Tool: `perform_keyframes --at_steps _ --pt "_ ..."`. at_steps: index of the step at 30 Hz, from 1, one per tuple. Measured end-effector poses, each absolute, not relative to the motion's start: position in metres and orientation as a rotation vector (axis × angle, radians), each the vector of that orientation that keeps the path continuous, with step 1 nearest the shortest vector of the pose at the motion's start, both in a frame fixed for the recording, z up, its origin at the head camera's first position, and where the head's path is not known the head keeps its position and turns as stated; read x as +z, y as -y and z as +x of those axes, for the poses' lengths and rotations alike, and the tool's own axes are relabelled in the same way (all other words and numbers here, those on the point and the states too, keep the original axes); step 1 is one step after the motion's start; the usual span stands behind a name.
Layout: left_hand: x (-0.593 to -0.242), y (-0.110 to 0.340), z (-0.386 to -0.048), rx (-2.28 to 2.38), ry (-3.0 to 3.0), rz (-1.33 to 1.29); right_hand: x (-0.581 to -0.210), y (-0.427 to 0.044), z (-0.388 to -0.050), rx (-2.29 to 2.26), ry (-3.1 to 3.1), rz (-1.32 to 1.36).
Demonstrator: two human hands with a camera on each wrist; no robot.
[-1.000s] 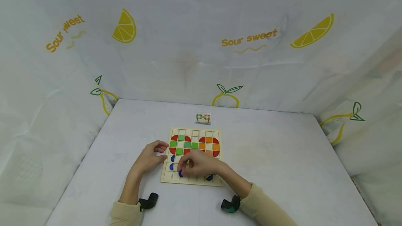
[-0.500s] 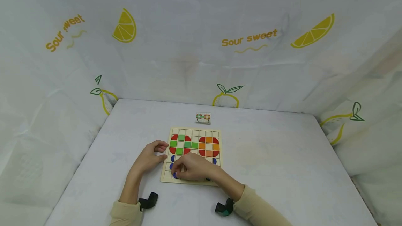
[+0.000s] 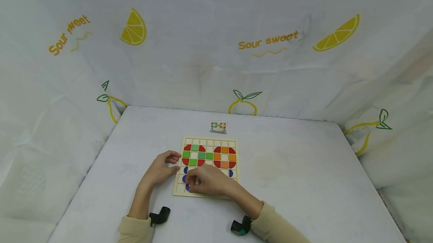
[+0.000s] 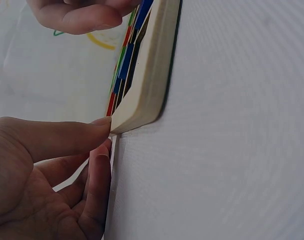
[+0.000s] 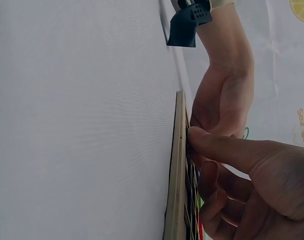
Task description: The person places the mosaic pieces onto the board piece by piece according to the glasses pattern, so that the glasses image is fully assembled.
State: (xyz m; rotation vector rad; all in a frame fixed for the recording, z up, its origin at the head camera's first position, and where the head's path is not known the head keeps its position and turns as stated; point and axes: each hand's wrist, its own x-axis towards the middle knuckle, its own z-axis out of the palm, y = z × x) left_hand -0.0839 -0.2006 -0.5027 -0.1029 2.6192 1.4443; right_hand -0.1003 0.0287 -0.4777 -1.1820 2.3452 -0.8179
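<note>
A wooden grid board (image 3: pixel 179 189) lies flat on the table, bearing red, green, orange and blue pieces in its cells. Over its near-left part, my right hand (image 3: pixel 209 180) pinches a blue half-round piece (image 3: pixel 188 187) between thumb and fingers, low at the bottom row. My left hand (image 3: pixel 161 168) rests against the board's left edge; in the left wrist view its thumb (image 4: pixel 71 138) touches the edge near a corner. Two blue half-round pieces sit in the left column above the pinched one. Part of the lower rows is hidden under the right hand.
A small pattern card (image 3: pixel 218 127) with a matching coloured design lies beyond the board. Black wrist-camera mounts (image 3: pixel 160 216) sit at both wrists. A white cloth wall (image 3: pixel 199 81) with lemon prints stands behind the white table (image 3: pixel 287 175).
My right hand has moved left along the bottom row with the blue piece, then nearly stopped. The blue piece is now closer to the left column. My left hand has stayed in place.
</note>
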Motion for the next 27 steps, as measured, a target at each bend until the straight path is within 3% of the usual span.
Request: perform_keyframes --at_steps 12,20,27 --pt "-0.504 0.201 -0.084 1.441 -2.61 -0.142 -0.458 -0.052 -0.113 -0.95 -2.365 -1.103" --pt "-0.503 0.198 -0.084 1.435 -2.618 -0.161 -0.439 -0.11 -0.149 -1.154 -2.474 -0.896" --pt "-0.504 0.198 -0.085 1.438 -2.615 -0.16 -0.448 -0.169 -0.18 -1.274 -2.583 -0.612"
